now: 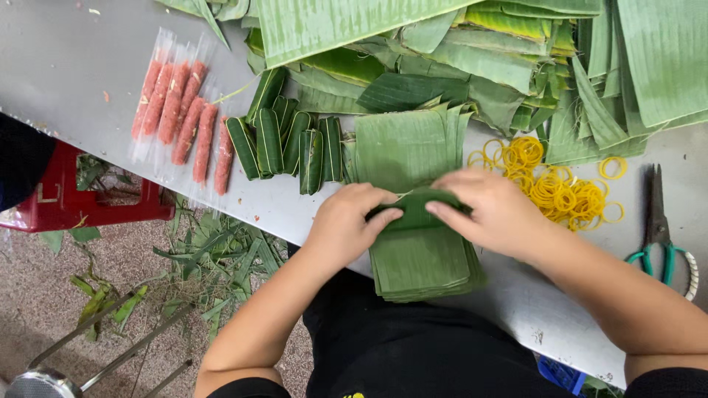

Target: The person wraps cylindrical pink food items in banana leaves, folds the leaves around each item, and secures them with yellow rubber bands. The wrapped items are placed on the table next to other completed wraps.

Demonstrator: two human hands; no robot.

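A grey counter (66, 51) is seen from above, its far side heaped with large banana leaves (442, 51). Nearer the edge, a stack of cut leaf squares (420, 262) is laid flat, overhanging the counter's rim slightly. On top of this stack a small dark green leaf roll (414, 211) is pinched from both ends: the left hand (346, 225) is closed on its left end, the right hand (490, 210) is closed on its right end. Finished leaf-wrapped rolls (284, 140) are lined up to the left, beside pink sausages in clear wrap (181, 110). Yellow rubber bands (557, 184) are piled just right of the right hand, and green-handled scissors (660, 228) lie beyond them.
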